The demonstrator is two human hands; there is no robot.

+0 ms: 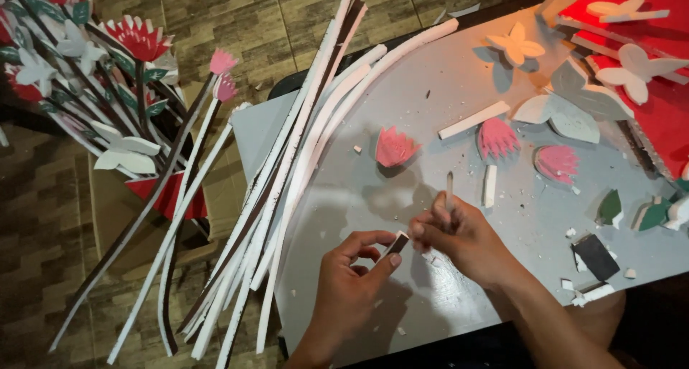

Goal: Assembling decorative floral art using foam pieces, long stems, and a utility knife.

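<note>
1. At the upper left of the frame a bundle of finished foam flowers (pixel 86 60) in red, white and green leans out of a cardboard box (pixel 125 211) on the brown tiled floor (pixel 237 17).
2. A sheaf of long foam strips (pixel 301 147), white with dark edges, slants from the top centre down to the lower left, half on the grey desk (pixel 430 96) and half hanging over its edge. They look easy to knock off, so the elbows are best kept clear of them.
3. At the lower centre the left hand (pixel 348 276) pinches a small foam piece (pixel 395 244), white with a dark face, its fingers closed narrowly around it, just above the desk.
4. Touching that piece from the right, the right hand (pixel 459 236) grips a thin pale stick-like tool (pixel 450 190) that points upward; its fingers are wrapped tightly round it. The work seems to be trimming or shaping, so a firm pinch close to the worked edge and short, light strokes would suit such soft foam.
5. Crumbs of foam (pixel 567 233) lie scattered over the desk around the hands.
6. Farther right lie three pink foam blossoms (pixel 497 138), a short white bar (pixel 474 120), white butterflies (pixel 515 45), grey leaves (pixel 574 111), green leaf bits (pixel 649 213) and a small black block (pixel 596 256).
7. At the upper right a red panel (pixel 660 118) carries more white cut-outs.
</note>
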